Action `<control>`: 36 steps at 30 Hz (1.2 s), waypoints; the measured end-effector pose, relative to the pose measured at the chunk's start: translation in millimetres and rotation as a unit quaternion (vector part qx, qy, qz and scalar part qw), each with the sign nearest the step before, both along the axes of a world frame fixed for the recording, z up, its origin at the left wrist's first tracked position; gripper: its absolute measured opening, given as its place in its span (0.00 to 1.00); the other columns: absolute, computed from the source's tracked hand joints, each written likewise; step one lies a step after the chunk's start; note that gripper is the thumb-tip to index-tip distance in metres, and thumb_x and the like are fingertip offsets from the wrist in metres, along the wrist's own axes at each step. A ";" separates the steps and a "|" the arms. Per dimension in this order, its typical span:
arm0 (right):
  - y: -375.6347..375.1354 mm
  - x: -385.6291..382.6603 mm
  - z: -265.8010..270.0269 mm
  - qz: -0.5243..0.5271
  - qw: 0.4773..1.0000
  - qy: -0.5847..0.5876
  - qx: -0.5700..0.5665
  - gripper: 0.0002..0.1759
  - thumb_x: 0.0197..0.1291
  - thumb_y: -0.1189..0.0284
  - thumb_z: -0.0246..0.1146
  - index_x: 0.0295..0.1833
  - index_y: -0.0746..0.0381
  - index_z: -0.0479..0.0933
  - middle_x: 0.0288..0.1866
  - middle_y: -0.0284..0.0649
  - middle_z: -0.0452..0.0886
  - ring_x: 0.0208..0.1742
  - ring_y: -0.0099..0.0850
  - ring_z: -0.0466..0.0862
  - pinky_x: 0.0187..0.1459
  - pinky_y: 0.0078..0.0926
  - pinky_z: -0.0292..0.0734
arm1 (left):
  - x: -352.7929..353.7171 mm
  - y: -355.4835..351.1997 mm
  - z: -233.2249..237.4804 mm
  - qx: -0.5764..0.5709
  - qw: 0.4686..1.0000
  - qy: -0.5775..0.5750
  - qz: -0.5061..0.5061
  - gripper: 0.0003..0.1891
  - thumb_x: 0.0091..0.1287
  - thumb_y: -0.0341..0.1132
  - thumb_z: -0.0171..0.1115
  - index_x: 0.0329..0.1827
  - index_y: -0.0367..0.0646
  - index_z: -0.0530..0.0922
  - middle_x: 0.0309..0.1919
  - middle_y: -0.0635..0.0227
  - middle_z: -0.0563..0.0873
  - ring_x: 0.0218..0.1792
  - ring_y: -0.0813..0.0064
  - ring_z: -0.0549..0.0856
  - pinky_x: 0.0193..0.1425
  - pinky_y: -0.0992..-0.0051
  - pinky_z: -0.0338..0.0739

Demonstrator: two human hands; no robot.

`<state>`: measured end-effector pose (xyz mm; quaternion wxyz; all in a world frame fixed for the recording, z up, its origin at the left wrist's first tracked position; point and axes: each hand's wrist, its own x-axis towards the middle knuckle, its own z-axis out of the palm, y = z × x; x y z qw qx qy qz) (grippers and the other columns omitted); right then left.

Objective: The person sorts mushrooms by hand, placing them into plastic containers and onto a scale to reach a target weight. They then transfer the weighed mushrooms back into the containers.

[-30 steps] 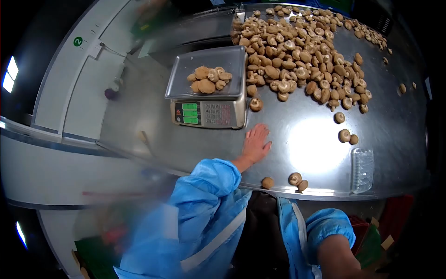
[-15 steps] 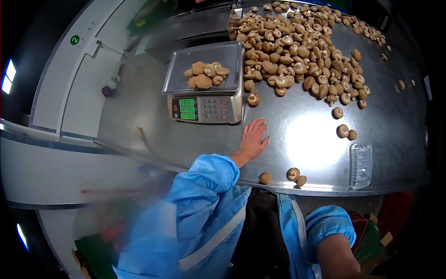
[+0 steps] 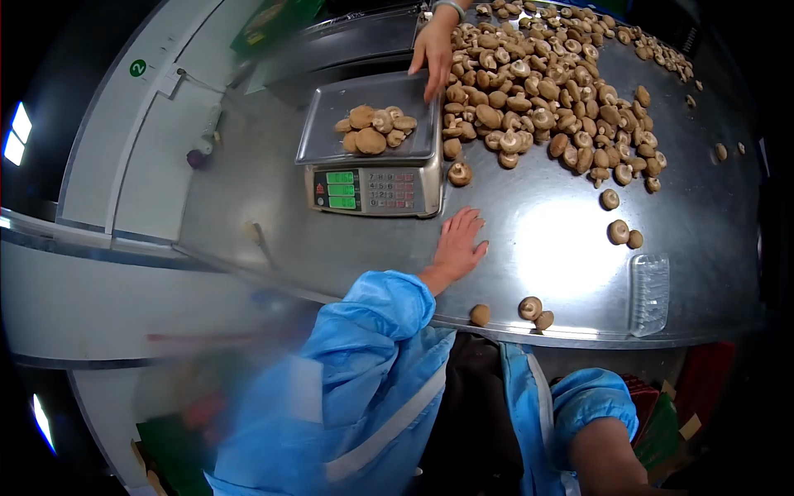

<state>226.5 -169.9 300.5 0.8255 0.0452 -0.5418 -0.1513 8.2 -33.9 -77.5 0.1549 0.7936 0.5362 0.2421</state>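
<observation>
My left hand (image 3: 460, 248) lies flat on the steel table (image 3: 356, 256), fingers stretched out and holding nothing. Just beyond its fingertips stands a weighing scale (image 3: 376, 192) with green lit displays and a metal pan (image 3: 331, 107). On the pan is a small heap of shiitake mushrooms (image 3: 370, 140). One mushroom (image 3: 460, 174) sits beside the scale, near my fingers. My right forearm (image 3: 608, 455) hangs at the lower right below the table edge, with its hand out of the frame.
Another person's hand (image 3: 434, 54) reaches in from the top, fingertips at the pan's right edge. A large pile of mushrooms (image 3: 546, 91) covers the table's back. A clear plastic tray (image 3: 650, 295) lies at the right, and a few loose mushrooms (image 3: 530, 308) sit by the front edge.
Another person's hand has come in from the top to the pan's right edge. My left hand stays in place on the table; the view has shifted slightly.
</observation>
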 end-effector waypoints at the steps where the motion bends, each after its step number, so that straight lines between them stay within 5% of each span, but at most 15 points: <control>1: 1.3 0.1 2.2 0.002 1.000 0.004 0.001 0.22 0.70 0.65 0.56 0.67 0.57 0.70 0.74 0.47 0.68 0.75 0.44 0.65 0.75 0.52 0.56 | 2.6 -0.8 1.0 0.003 1.000 -0.004 0.001 0.24 0.59 0.37 0.67 0.59 0.42 0.75 0.66 0.58 0.72 0.73 0.56 0.65 0.73 0.55 0.59; 36: -1.3 1.4 -0.2 -0.034 0.999 0.000 -0.008 0.21 0.68 0.68 0.58 0.66 0.56 0.71 0.76 0.47 0.67 0.77 0.47 0.62 0.78 0.55 0.52 | 5.0 -1.5 -3.7 0.039 0.999 0.006 -0.001 0.23 0.59 0.37 0.67 0.57 0.41 0.75 0.65 0.57 0.73 0.71 0.53 0.67 0.72 0.55 0.61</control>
